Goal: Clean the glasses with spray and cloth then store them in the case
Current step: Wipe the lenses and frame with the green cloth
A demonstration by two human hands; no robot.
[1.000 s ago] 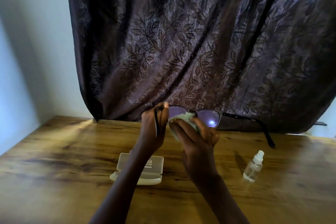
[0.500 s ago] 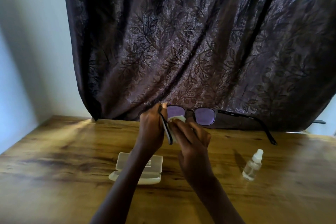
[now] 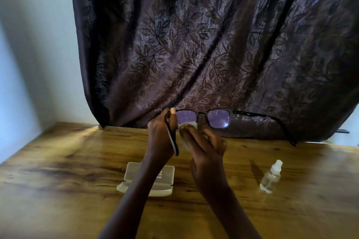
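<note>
The table [image 3: 58, 161] meets the wall [image 3: 35, 54] left of the case [image 3: 136, 172], and a curtain [image 3: 213, 44] hangs to its far edge behind the case. Bare wood lies left of the case, in front of it, and between it and the bottle [image 3: 271, 177].

The pale case lies flat. The left forearm crosses it, and I cannot tell whether its lid is up or what it holds. The clear bottle stands upright, capped, well to the right of the case.

The glasses [image 3: 219, 119] are held in the air above and behind the case, lenses facing the person, and one temple reaches out to the right. The left hand [image 3: 161, 134] pinches the frame's left corner, the other temple running down past its palm. The right hand [image 3: 204, 147] is curled round the cloth [image 3: 189, 125] and presses it on the left lens.
</note>
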